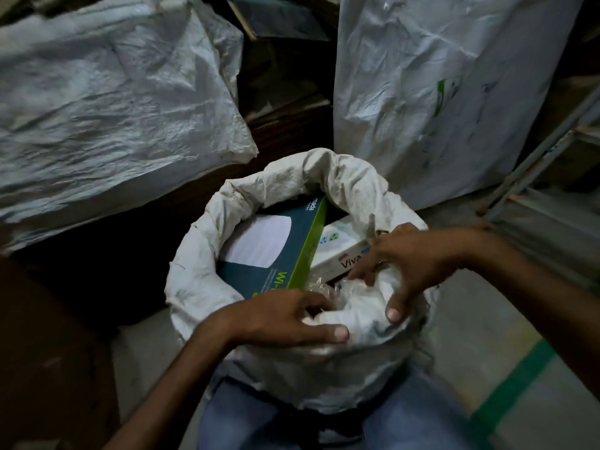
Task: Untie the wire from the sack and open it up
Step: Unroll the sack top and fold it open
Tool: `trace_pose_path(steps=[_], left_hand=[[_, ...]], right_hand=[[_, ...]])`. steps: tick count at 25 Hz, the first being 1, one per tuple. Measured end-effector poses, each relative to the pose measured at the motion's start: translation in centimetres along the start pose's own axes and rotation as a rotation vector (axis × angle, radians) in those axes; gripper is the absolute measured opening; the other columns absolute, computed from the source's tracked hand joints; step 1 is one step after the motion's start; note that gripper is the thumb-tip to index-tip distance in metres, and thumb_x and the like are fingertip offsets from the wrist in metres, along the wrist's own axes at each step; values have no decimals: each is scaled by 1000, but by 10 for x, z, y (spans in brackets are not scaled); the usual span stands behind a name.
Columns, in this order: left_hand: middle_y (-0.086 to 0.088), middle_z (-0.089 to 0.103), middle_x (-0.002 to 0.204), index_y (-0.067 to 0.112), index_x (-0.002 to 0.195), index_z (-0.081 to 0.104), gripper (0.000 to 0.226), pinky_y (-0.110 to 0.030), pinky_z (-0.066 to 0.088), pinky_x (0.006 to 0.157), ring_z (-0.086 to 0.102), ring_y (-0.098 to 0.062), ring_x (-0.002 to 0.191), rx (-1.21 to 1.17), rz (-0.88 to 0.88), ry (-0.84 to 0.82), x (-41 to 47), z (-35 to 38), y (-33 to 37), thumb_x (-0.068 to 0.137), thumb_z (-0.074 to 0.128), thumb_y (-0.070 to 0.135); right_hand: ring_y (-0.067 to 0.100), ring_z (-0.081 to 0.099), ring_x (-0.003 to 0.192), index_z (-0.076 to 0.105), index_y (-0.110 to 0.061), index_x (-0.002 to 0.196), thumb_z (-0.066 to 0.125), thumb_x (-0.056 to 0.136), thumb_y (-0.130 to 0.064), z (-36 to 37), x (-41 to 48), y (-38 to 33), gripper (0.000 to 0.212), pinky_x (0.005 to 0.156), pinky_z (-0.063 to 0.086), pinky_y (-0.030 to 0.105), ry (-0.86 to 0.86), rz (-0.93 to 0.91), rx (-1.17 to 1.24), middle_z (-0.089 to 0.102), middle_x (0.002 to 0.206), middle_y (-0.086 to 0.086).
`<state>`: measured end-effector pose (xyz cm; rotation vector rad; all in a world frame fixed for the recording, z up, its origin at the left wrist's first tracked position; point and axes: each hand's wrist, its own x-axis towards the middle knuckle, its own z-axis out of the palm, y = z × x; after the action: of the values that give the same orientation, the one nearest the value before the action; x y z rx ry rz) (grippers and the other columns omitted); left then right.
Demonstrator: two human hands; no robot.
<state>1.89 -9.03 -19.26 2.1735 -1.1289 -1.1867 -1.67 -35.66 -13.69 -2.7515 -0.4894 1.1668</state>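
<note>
With the sack [201,280] standing between the person's knees, mouth already rolled open, both hands, left [282,316] and right [412,258], are clutching its near rim, and tugging unevenly risks tipping the boxes [279,251] out.

Dirty off-white woven sack [194,274]; dark teal cardboard box [276,251] with lime-green edge, pale panel; white carton [341,251] with red lettering; green floor stripe [516,381]; blue jeans [418,417].

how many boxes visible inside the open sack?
2. A dark teal box with a green edge lies at the left of the sack's mouth; a white box sits to its right, partly under the right hand. More may be hidden underneath.
</note>
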Motion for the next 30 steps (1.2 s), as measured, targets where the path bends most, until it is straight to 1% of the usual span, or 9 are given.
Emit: trace_pose_path(steps=[3,6,9,14,19,22,26,28,30], left_hand=[[11,63,128,40,140,50,69,-33,51,92,61,-13,113,347,52,264,-18,32,5,80,68,68],[1,57,118,41,139,48,58,-37,49,65,65,-27,99,722,8,688,-21,78,4,86,70,41],[-7,52,111,33,143,45,64,-40,48,50,62,-32,83,831,56,858,-18,119,6,86,73,22],[-8,39,146,32,158,19,102,-45,52,94,53,-29,122,769,-13,702,-57,88,-11,76,81,35],[-9,58,95,18,117,49,47,-35,43,43,60,-31,76,1046,97,1065,-63,74,-7,80,77,21],[-10,55,97,16,119,52,36,-35,42,38,59,-32,77,1044,224,1093,-62,87,-14,83,55,16],[4,47,123,31,138,45,58,-38,55,75,58,-21,107,749,116,553,-76,101,-26,81,57,33],[11,45,136,37,147,44,69,-31,48,101,52,-7,119,435,69,242,-89,90,-28,84,68,52],[9,53,132,38,140,54,65,-34,52,99,58,-4,113,205,138,305,-94,65,-32,81,81,43]], right_hand=[[7,45,113,57,-47,132,72,71,-75,31,-12,-17,68,97,34,45,172,115,-250,62,113,-22],[24,60,95,68,-29,98,79,69,-52,85,-9,-40,38,80,41,46,614,222,-545,71,91,-5],[31,61,71,65,-16,85,82,59,-26,145,-3,-56,33,66,44,43,995,381,-498,67,74,8],[32,61,69,61,-16,86,72,68,-26,153,-15,-72,23,66,41,41,1156,487,-454,66,75,9],[34,56,67,51,-17,85,58,75,-16,118,-39,-73,12,62,37,42,1509,395,-435,60,72,11],[35,59,73,49,-19,94,65,73,-19,130,-45,-78,27,67,39,43,1427,334,-426,62,76,11],[25,60,95,67,-25,98,57,81,-73,108,-85,-104,52,85,34,42,563,301,-242,65,91,-3],[23,59,102,73,-26,97,60,79,-77,93,-76,-109,55,87,38,40,593,235,-217,64,96,-4],[26,54,123,63,-32,128,73,73,-74,83,-53,-117,70,99,45,42,528,140,-152,59,130,2]])
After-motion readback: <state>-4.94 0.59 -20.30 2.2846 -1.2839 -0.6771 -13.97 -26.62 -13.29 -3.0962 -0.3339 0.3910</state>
